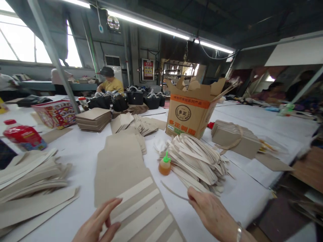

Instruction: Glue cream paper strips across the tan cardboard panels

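My right hand pinches the end of a thin strip, which sticks out to the left above the white table. My left hand, thumb and fingers apart, is over the left edge of a grey-beige board. Several pale strips lie slantwise in a row across the near part of that board. A squat bottle of amber liquid with a green nozzle stands right of the board. Beside it spreads a heap of pale strips.
A cardboard box stands behind the heap. Stacked boards lie right, others back left. Larger cut pieces and a red bottle are at left. Black bags and a person in yellow are behind.
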A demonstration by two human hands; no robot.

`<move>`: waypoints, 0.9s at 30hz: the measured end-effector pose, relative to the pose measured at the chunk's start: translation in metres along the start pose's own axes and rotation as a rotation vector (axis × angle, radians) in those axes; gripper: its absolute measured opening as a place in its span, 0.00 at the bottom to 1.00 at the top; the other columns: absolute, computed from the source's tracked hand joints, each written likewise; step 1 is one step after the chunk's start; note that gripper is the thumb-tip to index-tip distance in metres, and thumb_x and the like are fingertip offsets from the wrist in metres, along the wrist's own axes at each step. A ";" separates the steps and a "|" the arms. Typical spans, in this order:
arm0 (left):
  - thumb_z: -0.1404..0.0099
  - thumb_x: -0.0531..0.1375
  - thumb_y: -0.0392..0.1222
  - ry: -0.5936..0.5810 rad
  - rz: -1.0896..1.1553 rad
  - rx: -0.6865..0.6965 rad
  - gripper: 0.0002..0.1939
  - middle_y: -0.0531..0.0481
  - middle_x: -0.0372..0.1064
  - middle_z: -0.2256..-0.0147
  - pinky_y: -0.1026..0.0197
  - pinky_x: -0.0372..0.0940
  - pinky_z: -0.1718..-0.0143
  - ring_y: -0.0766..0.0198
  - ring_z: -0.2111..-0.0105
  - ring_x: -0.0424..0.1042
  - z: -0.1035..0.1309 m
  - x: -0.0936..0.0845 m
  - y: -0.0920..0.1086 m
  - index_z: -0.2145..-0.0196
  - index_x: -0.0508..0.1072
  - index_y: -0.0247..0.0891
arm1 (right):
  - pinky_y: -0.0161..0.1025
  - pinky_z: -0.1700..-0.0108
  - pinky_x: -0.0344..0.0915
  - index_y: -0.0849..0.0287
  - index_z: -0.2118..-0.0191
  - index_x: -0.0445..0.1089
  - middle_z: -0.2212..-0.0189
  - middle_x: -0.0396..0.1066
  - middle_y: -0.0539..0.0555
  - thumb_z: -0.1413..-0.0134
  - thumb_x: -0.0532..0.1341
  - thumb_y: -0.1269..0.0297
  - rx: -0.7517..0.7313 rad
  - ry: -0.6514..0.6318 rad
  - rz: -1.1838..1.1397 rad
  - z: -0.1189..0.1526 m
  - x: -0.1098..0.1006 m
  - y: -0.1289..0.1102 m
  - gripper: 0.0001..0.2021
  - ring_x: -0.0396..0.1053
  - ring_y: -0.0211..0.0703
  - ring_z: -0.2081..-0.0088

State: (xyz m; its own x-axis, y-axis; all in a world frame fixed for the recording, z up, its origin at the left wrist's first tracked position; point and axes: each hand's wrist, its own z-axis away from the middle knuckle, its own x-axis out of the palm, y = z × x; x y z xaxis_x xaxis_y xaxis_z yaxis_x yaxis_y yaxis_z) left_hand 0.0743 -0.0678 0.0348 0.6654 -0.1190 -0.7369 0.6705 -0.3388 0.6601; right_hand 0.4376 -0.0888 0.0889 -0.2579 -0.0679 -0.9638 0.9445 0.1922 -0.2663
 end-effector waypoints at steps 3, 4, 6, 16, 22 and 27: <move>0.39 0.54 0.51 -0.087 0.192 -0.209 0.29 0.50 0.72 0.66 0.65 0.64 0.66 0.66 0.72 0.68 -0.012 -0.004 0.044 0.42 0.55 0.44 | 0.33 0.70 0.54 0.54 0.69 0.59 0.74 0.70 0.46 0.41 0.49 0.68 -0.069 -0.175 -0.310 -0.002 -0.014 -0.027 0.06 0.66 0.37 0.72; 0.41 0.56 0.50 -0.108 0.308 -0.244 0.31 0.47 0.71 0.60 0.64 0.64 0.66 0.66 0.71 0.68 -0.016 -0.004 0.054 0.42 0.54 0.42 | 0.32 0.71 0.55 0.54 0.69 0.59 0.74 0.69 0.46 0.41 0.49 0.67 -0.089 -0.230 -0.397 -0.006 -0.016 -0.034 0.06 0.66 0.36 0.73; 0.46 0.61 0.49 -0.121 0.563 -0.316 0.35 0.42 0.68 0.55 0.64 0.64 0.68 0.68 0.71 0.66 -0.023 -0.002 0.065 0.43 0.56 0.38 | 0.30 0.73 0.56 0.55 0.70 0.59 0.75 0.69 0.45 0.41 0.49 0.66 -0.117 -0.320 -0.536 -0.016 -0.015 -0.047 0.07 0.64 0.34 0.76; 0.51 0.63 0.56 -0.009 0.858 -0.423 0.19 0.52 0.68 0.76 0.67 0.51 0.83 0.73 0.83 0.60 -0.020 -0.003 0.054 0.75 0.68 0.36 | 0.27 0.84 0.50 0.57 0.68 0.58 0.77 0.68 0.45 0.44 0.51 0.65 -0.138 -0.526 -0.814 -0.048 0.012 -0.075 0.04 0.55 0.28 0.85; 0.45 0.56 0.62 -0.001 0.679 -0.526 0.23 0.58 0.57 0.87 0.67 0.47 0.82 0.72 0.85 0.54 0.004 -0.019 0.019 0.77 0.69 0.36 | 0.25 0.83 0.48 0.60 0.74 0.63 0.83 0.64 0.45 0.53 0.55 0.70 -0.002 -0.525 -0.794 -0.062 0.020 -0.060 0.03 0.54 0.27 0.83; 0.48 0.55 0.66 0.051 0.609 -0.658 0.26 0.59 0.54 0.89 0.66 0.46 0.82 0.71 0.86 0.51 0.016 -0.027 -0.005 0.77 0.70 0.38 | 0.27 0.88 0.47 0.60 0.75 0.62 0.83 0.63 0.44 0.55 0.57 0.59 0.140 -0.481 -1.003 -0.087 0.035 -0.055 0.09 0.52 0.26 0.89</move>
State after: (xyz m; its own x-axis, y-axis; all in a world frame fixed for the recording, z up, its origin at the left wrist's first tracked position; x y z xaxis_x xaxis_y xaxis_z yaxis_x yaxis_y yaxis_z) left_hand 0.0477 -0.0778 0.0497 0.9704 -0.0561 -0.2351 0.2387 0.3748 0.8959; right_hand 0.3586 -0.0162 0.0683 -0.8382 -0.5074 -0.1999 0.3757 -0.2714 -0.8861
